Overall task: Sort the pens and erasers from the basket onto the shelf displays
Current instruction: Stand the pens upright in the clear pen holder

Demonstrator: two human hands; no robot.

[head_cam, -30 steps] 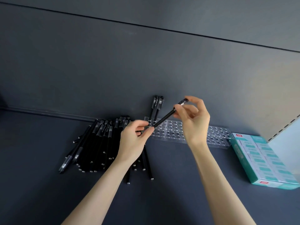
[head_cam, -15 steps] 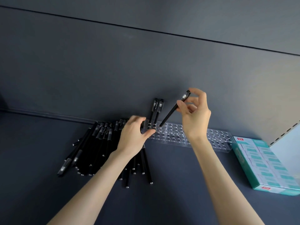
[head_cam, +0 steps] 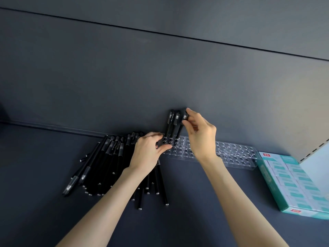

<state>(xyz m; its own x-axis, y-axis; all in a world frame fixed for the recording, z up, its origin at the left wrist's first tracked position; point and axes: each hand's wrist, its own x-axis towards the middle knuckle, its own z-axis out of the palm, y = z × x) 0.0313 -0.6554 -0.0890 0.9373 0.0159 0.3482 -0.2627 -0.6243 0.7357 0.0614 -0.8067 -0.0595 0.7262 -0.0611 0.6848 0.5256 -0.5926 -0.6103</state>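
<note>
A clear plastic pen rack (head_cam: 236, 154) with many round holes lies along the back of the dark shelf. Two black pens (head_cam: 170, 124) stand upright in its left end. My right hand (head_cam: 200, 135) pinches the cap of a third black pen (head_cam: 180, 130), which stands in the hole just right of those two. My left hand (head_cam: 148, 152) grips the rack's left end between thumb and fingers. A pile of several black pens (head_cam: 106, 163) lies on the shelf to the left, partly under my left wrist.
A teal and white box of erasers (head_cam: 292, 182) stands at the right end of the rack. The dark back wall (head_cam: 160, 77) rises right behind the rack. A perforated side panel (head_cam: 315, 150) closes the shelf at far right.
My right hand has swung the pen from a slant to upright and lowered its tip into a rack hole. My left hand let go of the pen's tip and took hold of the rack's end.
</note>
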